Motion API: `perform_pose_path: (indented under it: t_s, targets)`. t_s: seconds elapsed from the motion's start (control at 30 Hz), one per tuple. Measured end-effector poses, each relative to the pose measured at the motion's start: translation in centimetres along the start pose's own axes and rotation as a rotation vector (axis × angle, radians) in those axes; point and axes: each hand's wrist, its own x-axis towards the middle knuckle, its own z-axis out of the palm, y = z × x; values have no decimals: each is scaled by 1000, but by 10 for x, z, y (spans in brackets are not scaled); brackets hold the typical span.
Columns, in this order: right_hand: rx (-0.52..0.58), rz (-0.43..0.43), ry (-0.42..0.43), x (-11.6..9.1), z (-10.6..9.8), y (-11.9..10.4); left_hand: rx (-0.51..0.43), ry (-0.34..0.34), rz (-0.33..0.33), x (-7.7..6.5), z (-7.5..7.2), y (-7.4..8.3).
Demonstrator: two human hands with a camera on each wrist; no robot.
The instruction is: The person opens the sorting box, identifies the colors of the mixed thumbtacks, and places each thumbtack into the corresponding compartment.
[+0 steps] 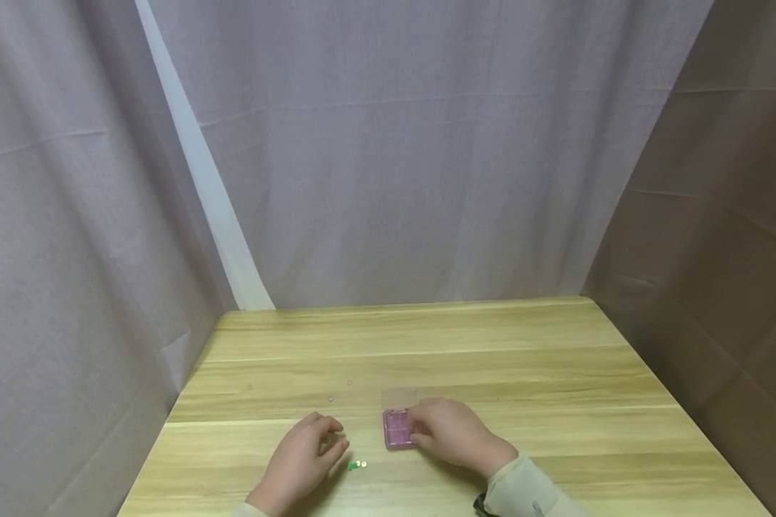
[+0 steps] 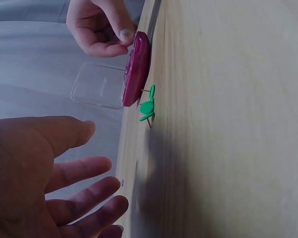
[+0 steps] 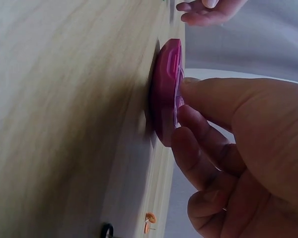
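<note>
I see the pink box (image 1: 397, 429) lying flat on the table (image 1: 491, 345), near its front edge, its clear lid (image 2: 97, 85) swung open on the far side. My right hand (image 1: 449, 431) sits against the box's right side, fingers (image 3: 208, 144) curled and pressed on its rim, holding it. My left hand (image 1: 304, 459) rests just left of the box, apart from it, fingers (image 2: 84, 168) loose and spread, gripping nothing. Two green pushpins (image 1: 357, 465) lie between that hand and the box.
</note>
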Motion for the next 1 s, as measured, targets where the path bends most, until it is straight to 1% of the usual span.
perform_pose_path:
  t_s: [0.2, 0.33, 0.5, 0.73, 0.9, 1.0]
  targets:
    - [32, 31, -5, -5, -5, 4, 4, -2, -3, 2, 0, -1]
    - [14, 55, 4, -11, -8, 9, 2, -12, -5, 2, 0, -2]
    - [-9, 62, 7, -21, -12, 17, 7, -18, -7, 1, 0, -3]
    - [-11, 81, 22, -38, -20, 25, -4, -20, -17, 0, -1, -3]
    - [-9, 103, -10, -51, -24, 30, -10, -20, -19, -1, 0, -3]
    - [11, 109, -28, -58, -25, 31, -11, -15, -16, -2, 0, -3]
